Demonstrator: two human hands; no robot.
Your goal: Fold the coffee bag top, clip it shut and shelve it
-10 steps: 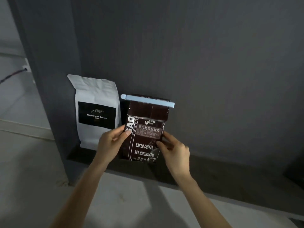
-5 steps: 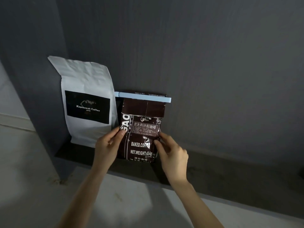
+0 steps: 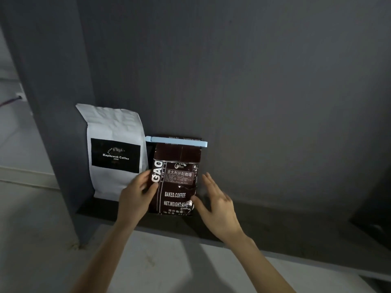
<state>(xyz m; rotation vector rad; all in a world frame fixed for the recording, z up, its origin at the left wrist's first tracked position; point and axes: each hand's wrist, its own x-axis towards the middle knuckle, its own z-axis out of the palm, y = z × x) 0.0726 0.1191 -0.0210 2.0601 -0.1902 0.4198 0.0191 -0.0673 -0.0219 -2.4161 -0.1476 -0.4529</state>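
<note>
A dark brown coffee bag [image 3: 177, 182] stands upright on the dark shelf [image 3: 275, 227], its folded top held by a long light-blue clip [image 3: 176, 141]. My left hand [image 3: 135, 193] rests against the bag's left side, thumb on its front. On the bag's right, my right hand [image 3: 215, 201] has its fingers spread, and only the thumb touches the lower right corner.
A taller white coffee bag [image 3: 115, 153] with a black label stands just left of the brown one, against the shelf's grey side panel [image 3: 53, 123]. The grey back wall [image 3: 254, 81] is right behind both bags. Bare shelf runs to the right.
My right hand has let go of the bag's right edge and spread its fingers. The bag stands on the shelf as before; the view has shifted slightly.
</note>
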